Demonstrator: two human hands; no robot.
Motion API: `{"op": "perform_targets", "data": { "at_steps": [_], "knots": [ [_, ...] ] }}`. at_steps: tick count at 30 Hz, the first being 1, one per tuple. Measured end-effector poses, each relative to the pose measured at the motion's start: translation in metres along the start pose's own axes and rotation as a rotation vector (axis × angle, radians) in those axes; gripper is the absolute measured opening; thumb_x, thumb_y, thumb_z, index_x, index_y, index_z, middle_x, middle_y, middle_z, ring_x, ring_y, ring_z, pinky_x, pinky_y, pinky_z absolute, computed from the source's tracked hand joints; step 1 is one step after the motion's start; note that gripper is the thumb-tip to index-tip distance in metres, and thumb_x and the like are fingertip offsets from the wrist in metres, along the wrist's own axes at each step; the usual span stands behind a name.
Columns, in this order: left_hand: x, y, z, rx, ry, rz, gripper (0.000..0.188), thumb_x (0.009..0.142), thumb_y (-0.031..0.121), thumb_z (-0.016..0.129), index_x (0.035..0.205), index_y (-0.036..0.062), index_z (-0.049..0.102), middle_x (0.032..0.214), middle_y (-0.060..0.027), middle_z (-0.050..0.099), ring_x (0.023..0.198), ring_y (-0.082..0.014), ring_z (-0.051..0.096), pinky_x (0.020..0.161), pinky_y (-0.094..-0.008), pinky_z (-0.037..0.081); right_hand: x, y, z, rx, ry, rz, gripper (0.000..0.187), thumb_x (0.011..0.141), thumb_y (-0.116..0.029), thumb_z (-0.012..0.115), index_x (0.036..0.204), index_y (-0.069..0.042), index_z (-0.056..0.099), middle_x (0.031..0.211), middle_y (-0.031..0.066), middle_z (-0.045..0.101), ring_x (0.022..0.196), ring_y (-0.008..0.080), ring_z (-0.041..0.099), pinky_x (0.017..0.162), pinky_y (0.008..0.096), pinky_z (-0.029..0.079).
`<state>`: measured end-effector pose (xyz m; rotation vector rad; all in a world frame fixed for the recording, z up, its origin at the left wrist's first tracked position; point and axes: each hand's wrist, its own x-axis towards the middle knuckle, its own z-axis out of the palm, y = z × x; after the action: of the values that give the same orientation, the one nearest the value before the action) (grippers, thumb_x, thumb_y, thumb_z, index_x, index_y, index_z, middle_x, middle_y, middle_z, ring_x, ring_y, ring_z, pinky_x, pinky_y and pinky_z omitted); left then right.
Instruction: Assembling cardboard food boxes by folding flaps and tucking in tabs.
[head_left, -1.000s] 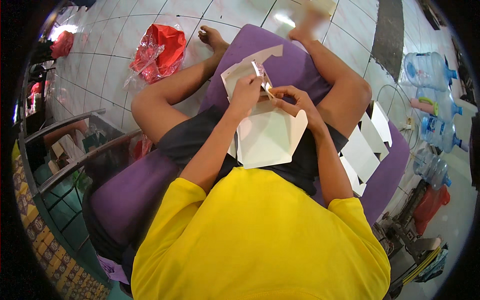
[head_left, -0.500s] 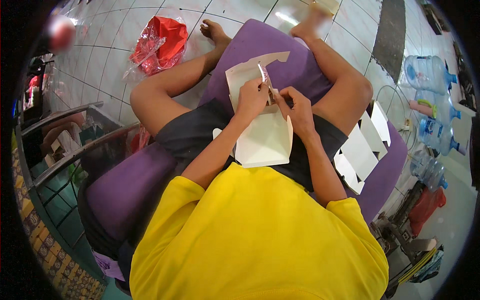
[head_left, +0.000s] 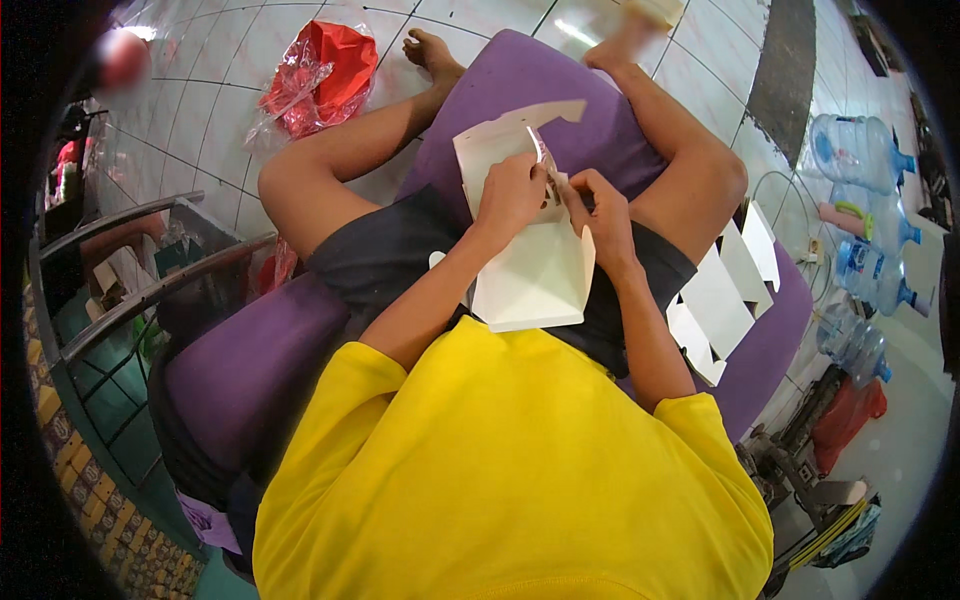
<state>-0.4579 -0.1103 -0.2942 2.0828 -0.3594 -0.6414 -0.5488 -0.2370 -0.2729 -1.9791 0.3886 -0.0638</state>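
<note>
Open white box point(head_left: 532, 285) over dark shorts point(head_left: 395, 245) and purple cushion point(head_left: 525, 70), middle hidden. Left hand point(head_left: 511, 200): pinched on pale strip point(head_left: 541, 146), fingertips obscured. Right hand point(head_left: 606, 218): curled alongside, grip impossible to tell. Beyond: red bag point(head_left: 343, 68) in clear plastic point(head_left: 287, 92).

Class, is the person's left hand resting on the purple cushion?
No, the left hand is over the open white cardboard box, close to the right hand.

Operator 1: Specify site type.
Operator 2: On my head feed I read a probable home interior: tiled floor point(head_left: 215, 112), purple upholstered seat point(head_left: 250, 385), bare foot point(head_left: 430, 55), large water-cooler bottles point(head_left: 870, 268) at right. I cannot determine which room.
</note>
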Motion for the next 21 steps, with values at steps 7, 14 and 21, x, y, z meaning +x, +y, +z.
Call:
{"op": "perform_targets", "data": {
  "at_steps": [7,14,21],
  "knots": [
    [0.001,0.002,0.0,0.091,0.025,0.092,0.022,0.093,0.013,0.052,0.088,-0.005,0.063,0.071,-0.0215,0.064,0.064,-0.0331,0.066,0.061,-0.0419,0.05,-0.001,0.001,0.006,0.033,0.086,0.077,0.016,0.091,-0.014,0.062,0.088,0.002,0.059,0.072,0.008,0.061,0.066,0.0114,0.054,0.06,0.0287,0.044],
    [-0.008,0.005,-0.001,0.131,0.098,0.18,0.018,0.087,0.011,0.055,0.076,-0.0023,0.059,0.068,-0.0232,0.061,0.067,-0.0432,0.06,0.065,-0.0502,0.047,0.006,0.003,0.001,0.147,0.071,0.282,0.016,0.092,-0.014,0.061,0.089,0.002,0.059,0.072,0.0075,0.061,0.066,0.0104,0.052,0.062,0.0285,0.044],
    [-0.015,0.017,-0.007,0.122,0.019,0.142,0.018,0.088,0.011,0.053,0.079,-0.0032,0.059,0.074,-0.0247,0.062,0.072,-0.0442,0.06,0.067,-0.0513,0.046,0.005,0.0,0.005,0.094,0.039,0.158,0.02,0.091,-0.017,0.063,0.088,0.002,0.06,0.071,0.0073,0.061,0.066,0.0101,0.054,0.061,0.0279,0.045]
  ]
}}
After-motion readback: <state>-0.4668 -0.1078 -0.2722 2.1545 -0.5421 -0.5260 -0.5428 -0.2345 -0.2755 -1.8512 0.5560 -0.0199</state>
